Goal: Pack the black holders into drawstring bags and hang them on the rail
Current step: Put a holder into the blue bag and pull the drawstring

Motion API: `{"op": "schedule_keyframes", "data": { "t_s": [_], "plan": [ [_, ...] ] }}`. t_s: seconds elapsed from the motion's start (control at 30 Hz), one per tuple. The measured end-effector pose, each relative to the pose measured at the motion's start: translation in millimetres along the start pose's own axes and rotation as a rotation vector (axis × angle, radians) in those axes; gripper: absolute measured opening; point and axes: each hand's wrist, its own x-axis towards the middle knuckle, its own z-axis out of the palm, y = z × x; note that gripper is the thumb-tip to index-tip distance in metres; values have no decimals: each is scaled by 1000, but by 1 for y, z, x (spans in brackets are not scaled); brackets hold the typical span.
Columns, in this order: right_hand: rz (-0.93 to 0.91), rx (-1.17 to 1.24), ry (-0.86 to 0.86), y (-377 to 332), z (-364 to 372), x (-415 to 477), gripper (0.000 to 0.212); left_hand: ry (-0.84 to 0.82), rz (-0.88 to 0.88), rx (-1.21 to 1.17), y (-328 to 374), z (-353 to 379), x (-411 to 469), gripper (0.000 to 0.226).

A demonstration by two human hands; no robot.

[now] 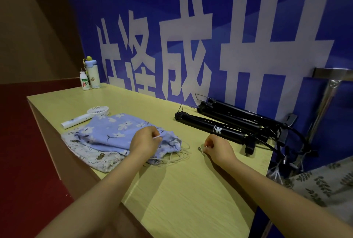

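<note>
Fingers pinched both sides: left hand [145, 140] nips the blue floral bag [122, 132] near the desk's [191, 190] left edge, right hand [217, 148] a small metal hook [200, 150]. Black holders [219, 123] wait along the back edge. Loose cords [177, 158] could snag, I reckon.

black folded holders [219, 126] side by side at table's back; flat blue floral drawstring bag [122, 132] atop pale one [91, 156]

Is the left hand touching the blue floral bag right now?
Touching. The head view shows the left hand resting on the blue floral bag, fingers pinching at its gathered mouth.
</note>
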Motion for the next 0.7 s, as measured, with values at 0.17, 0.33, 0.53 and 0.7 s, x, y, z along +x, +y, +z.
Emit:
{"op": "schedule_keyframes", "data": {
  "t_s": [0.17,0.33,0.53,0.7],
  "plan": [
    [21,100,89,-3,-6,-2,5,195,16,-118,0,-14,3,19],
    [-22,292,202,-28,-27,-5,13,326,22,-153,14,-31,8,17],
    [-271,612,90,-100,-55,-22,12,365,231,-126,40,-61,10,20],
    [-183,658,79,-123,-53,-24,13,403,335,-109,63,-79,9,18]
  ]
}}
